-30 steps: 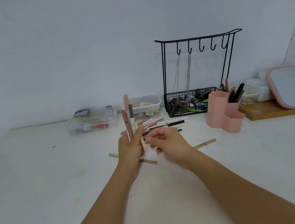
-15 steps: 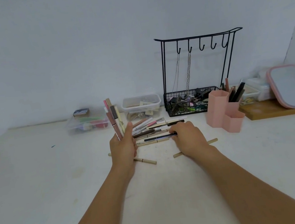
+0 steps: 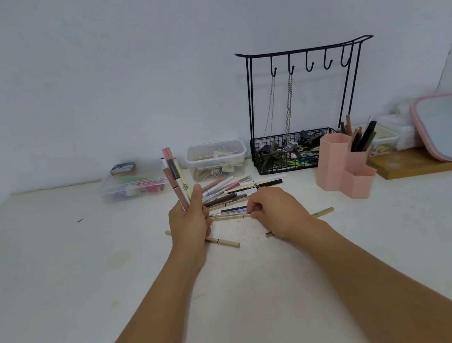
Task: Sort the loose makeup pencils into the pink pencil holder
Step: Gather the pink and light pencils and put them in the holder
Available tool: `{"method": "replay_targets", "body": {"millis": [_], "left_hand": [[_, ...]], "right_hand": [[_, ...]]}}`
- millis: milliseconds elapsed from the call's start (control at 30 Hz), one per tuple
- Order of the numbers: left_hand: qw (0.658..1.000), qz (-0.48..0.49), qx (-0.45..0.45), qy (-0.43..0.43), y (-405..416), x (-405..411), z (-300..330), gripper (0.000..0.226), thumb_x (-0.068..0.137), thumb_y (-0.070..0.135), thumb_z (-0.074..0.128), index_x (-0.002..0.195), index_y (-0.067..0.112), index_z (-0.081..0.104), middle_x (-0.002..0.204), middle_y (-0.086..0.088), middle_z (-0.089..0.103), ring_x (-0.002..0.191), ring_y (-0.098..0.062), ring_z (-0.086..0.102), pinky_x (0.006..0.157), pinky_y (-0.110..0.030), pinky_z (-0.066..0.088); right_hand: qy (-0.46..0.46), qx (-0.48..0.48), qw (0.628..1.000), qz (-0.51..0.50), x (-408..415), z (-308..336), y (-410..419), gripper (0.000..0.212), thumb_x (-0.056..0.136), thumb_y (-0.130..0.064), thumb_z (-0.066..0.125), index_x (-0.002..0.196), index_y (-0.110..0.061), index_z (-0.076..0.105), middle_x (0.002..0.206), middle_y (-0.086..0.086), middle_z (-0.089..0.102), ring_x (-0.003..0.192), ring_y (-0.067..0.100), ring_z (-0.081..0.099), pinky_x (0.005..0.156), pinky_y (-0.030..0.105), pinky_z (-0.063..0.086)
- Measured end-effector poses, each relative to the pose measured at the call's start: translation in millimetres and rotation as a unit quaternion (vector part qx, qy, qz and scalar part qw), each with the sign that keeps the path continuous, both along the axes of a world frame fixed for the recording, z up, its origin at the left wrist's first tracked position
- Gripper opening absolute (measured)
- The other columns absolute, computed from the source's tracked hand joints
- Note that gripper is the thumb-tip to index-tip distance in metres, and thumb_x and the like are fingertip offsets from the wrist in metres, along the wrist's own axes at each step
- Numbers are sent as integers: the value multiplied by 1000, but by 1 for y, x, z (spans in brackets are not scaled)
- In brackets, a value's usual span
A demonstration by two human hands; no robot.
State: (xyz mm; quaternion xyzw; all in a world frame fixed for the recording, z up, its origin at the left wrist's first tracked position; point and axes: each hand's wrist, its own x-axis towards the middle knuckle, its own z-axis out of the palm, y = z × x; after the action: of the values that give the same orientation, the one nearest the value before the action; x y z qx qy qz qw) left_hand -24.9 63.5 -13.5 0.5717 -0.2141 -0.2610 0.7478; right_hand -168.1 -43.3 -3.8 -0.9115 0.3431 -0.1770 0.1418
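Upright in the left hand [image 3: 188, 224], a gripped bundle of makeup pencils [image 3: 174, 175]. Right hand [image 3: 275, 212] pinches a pencil [image 3: 229, 216] from the table's loose pile [image 3: 236, 191], near the pink pencil holder [image 3: 344, 167].

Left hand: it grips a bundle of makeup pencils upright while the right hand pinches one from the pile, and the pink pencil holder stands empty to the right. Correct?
Not quite. The head view shows the pink pencil holder already has several dark pencils standing in it. The rest holds: the left hand grips an upright bundle, and the right hand pinches a pencil from the pile.
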Motion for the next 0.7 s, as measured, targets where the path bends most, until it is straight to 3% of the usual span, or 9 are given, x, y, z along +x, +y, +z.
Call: {"method": "replay_targets", "body": {"millis": [267, 533, 700], "left_hand": [[1000, 7, -2, 2, -1, 0, -1, 32, 96, 40, 67, 88, 11, 56, 55, 3, 40, 43, -10, 33, 40, -24, 26], [1000, 5, -9, 13, -2, 0, -2, 33, 96, 41, 67, 88, 12, 54, 55, 4, 39, 42, -9, 32, 39, -23, 26], [1000, -7, -20, -2, -1, -2, -2, 34, 90, 42, 75, 73, 20, 55, 55, 5, 37, 43, -10, 30, 41, -24, 26]], "right_hand": [[9, 19, 1000, -9, -7, -1, -3, 14, 95, -11, 56, 96, -15, 69, 97, 1, 62, 87, 18, 58, 78, 32, 50], [-16, 52, 998, 7, -9, -1, -7, 11, 93, -13, 60, 92, -18, 71, 82, -10, 57, 79, 11, 55, 69, 24, 44], [-157, 182, 971, -15, -14, 12, -12, 7, 93, -15, 65, 95, -13, 71, 78, -5, 63, 70, 8, 53, 61, 18, 39]]}}
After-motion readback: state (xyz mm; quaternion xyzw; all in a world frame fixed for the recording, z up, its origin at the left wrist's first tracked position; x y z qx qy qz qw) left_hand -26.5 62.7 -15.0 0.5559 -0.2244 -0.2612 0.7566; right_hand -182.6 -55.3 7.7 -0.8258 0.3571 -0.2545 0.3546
